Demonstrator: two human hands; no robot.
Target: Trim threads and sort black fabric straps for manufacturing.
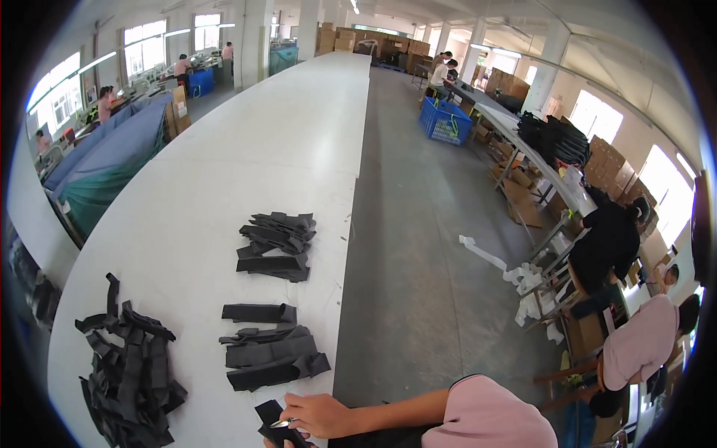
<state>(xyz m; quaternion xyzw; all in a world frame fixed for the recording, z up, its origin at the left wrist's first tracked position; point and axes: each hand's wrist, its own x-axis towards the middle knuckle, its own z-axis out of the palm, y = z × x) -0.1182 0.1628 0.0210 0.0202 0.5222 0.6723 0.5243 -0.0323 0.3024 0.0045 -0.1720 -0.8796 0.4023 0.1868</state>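
In the head view, the right forearm reaches in from the right, bent at the wrist; the right hand (pixel 323 415) has its fingers curled around a small shiny metal tool (pixel 281 424), its exact kind unclear, against a black fabric strip (pixel 269 412) at the white table's (pixel 194 201) near end. The left hand (pixel 268 443) is almost wholly cut off by the lower edge; its grip and opening cannot be told. The strip's lower end is hidden too.
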